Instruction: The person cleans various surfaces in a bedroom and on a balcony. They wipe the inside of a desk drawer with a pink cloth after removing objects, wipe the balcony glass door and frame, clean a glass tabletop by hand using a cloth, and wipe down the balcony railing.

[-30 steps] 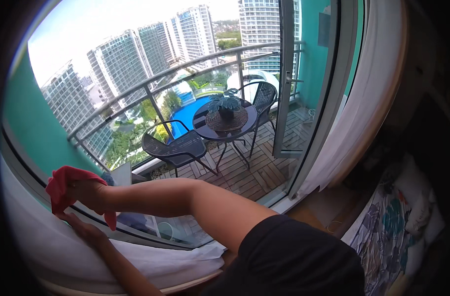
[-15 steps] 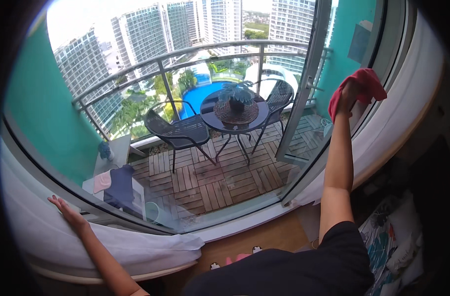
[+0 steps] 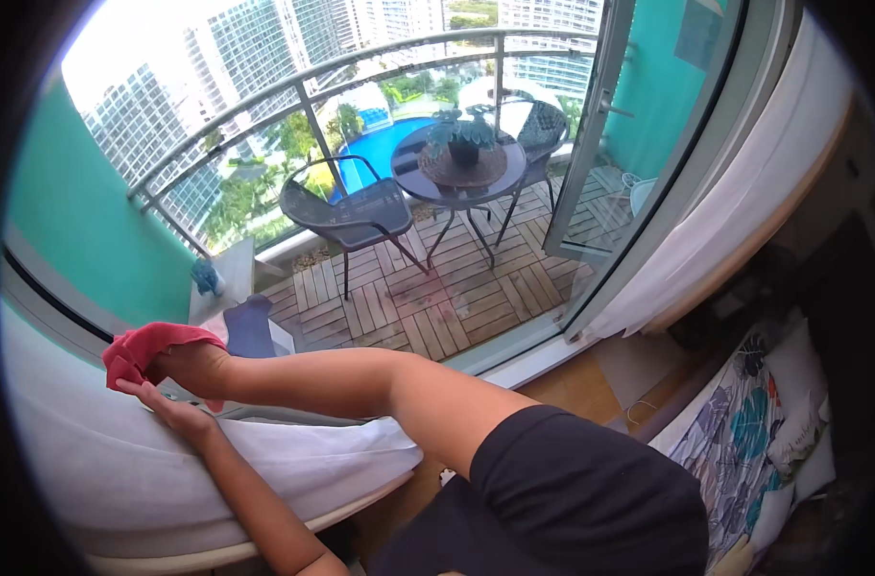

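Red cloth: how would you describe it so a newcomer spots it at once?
Start at the teal wall on the picture's left, then drop toward the white curtain. Between them, the right hand holds the red cloth, with the left hand just below. Its plain red sets it apart from that teal and white.

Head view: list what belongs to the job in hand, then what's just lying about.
In the job:
- red cloth, held by the right hand
- left hand, at the cloth's lower edge

Just lying about:
- round table
- potted plant on it
- dark chairs beside it
- patterned bedding
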Motion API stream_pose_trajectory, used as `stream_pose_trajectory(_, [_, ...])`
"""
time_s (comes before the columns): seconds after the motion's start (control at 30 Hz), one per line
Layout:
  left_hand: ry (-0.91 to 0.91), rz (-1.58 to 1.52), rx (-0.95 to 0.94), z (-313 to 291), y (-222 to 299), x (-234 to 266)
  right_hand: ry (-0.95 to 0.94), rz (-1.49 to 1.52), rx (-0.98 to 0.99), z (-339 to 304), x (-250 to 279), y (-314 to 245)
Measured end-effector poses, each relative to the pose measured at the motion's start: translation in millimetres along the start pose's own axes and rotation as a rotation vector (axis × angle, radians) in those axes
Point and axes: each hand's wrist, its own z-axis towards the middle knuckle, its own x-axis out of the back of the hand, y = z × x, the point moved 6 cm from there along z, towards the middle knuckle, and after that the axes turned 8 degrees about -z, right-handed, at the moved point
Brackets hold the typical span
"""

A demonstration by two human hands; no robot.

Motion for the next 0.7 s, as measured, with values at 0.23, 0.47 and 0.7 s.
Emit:
stream_pose_trajectory(0.23, [-0.033,0.262,-0.091,12,-72,73,0.218,-1.080,-0.137,-135,319,48])
stream_pose_trajectory(0.47, [0.128,0.273,-0.353,7,-113,67,0.880,-1.080,-0.327,-333,682,132])
stream_pose_trajectory(0.7, [0.172,-0.026,-0.305,-23,-151,78,0.682,-1.253,-0.052,-229,372,89])
